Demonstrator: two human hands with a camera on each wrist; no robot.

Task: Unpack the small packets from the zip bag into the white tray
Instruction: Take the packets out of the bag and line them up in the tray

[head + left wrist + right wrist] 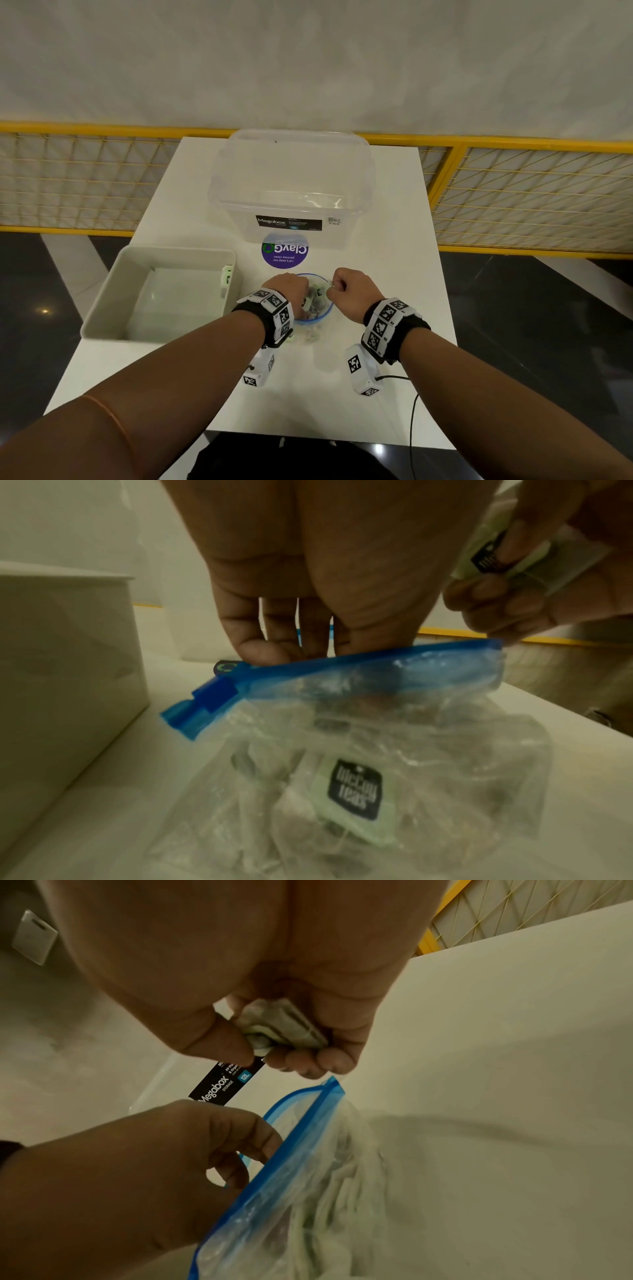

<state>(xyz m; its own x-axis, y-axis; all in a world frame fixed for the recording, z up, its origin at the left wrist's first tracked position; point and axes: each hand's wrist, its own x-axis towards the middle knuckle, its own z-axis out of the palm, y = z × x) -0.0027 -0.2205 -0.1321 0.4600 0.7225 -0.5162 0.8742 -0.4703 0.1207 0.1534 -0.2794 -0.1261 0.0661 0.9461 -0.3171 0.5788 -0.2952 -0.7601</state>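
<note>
A clear zip bag (317, 310) with a blue zip rim (359, 666) stands open on the white table, with several small tea packets (356, 791) inside. My left hand (291, 291) grips the bag's near rim, its fingers (253, 1148) curled over the edge into the mouth. Just above the opening, my right hand (337, 287) pinches one small packet (281, 1026) between thumb and fingers; the same packet (496, 558) shows in the left wrist view. The white tray (102, 308) sits left of the bag, with one green-and-white packet (227, 274) against its right wall.
A clear lidded storage box (291, 185) stands at the back of the table, with a round purple sticker (284, 253) in front of it. A yellow mesh fence (531, 192) runs behind. A black cable (412, 411) hangs off the front right edge.
</note>
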